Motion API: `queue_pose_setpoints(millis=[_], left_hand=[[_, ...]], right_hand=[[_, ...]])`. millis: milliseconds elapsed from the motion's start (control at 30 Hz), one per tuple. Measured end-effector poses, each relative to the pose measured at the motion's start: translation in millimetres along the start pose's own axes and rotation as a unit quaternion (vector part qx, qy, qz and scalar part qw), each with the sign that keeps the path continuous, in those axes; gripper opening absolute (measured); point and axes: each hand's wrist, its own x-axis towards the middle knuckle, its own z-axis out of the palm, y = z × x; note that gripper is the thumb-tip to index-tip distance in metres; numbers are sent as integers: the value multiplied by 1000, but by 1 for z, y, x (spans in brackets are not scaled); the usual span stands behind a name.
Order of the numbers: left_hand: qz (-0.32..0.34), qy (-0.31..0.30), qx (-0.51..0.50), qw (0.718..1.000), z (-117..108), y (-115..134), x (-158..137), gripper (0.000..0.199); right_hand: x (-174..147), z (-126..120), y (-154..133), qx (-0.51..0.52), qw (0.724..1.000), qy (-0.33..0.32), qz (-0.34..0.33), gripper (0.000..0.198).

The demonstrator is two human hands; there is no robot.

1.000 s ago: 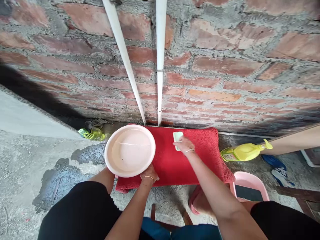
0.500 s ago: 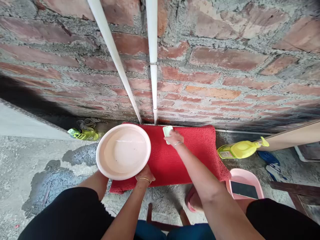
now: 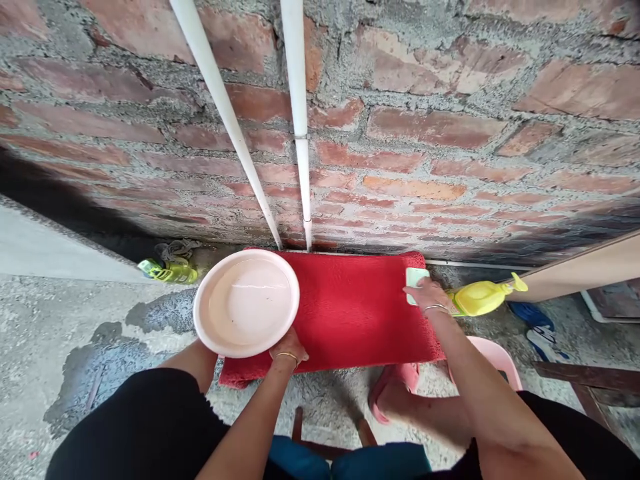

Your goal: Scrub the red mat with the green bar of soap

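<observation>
A thick red mat [image 3: 350,320] lies spread over a low support in front of me, its edges hanging down. My right hand [image 3: 429,295] grips a pale green scrub brush [image 3: 417,275] and presses it on the mat's right end. The brush's underside is hidden. At the near edge of the mat my left hand [image 3: 289,348] grasps the red fabric, its fingers partly covered by the basin rim. A pale pink basin [image 3: 260,307] with water in it rests on the left end of the mat, just above that hand.
A yellow pump bottle [image 3: 483,298] stands right of the mat, with a pink tub [image 3: 495,353] below it. At left is a green bottle [image 3: 177,271] near a wet floor patch [image 3: 100,360]. Two white pipes [image 3: 303,160] run down the brick wall [image 3: 420,133]. Blue-and-white slippers [image 3: 543,337] lie at right.
My right hand has slid the scrub brush from the middle of the mat's far side to its right end. The left hand and the basin stay in place.
</observation>
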Motion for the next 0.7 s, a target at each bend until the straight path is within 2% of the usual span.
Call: queue_pose_setpoints(millis=[133,233,300,367,433,500,600,700], left_hand=[[1,13,-29,1000,-1,-1,-2,79],[4,19,-31,999,-2,-2,-2,81],[9,16,-20,1000,-2,-3,-2,79],[13,12,-3,1000,-3,-4,-2,79],[15,11,12,1000,-3,-4,-1,81],[16,13,17,1000,-4,-3,-1,78],[11,11,13,1000,-5,-2,0,67],[3,3,22,1000,-6,0,0,67]], right_hand=[[-66,30,-102,51,989,-52,-129,45],[-116,56,-176,48,969,-94,-224,44],[-137,69,-208,42,959,-108,-260,45],[-145,75,-222,35,951,-106,-289,46],[-141,74,-216,25,947,-94,-305,46],[-126,67,-193,12,953,-87,-292,49],[-90,52,-136,4,973,-83,-216,50],[-51,38,-66,15,990,-71,-120,47]])
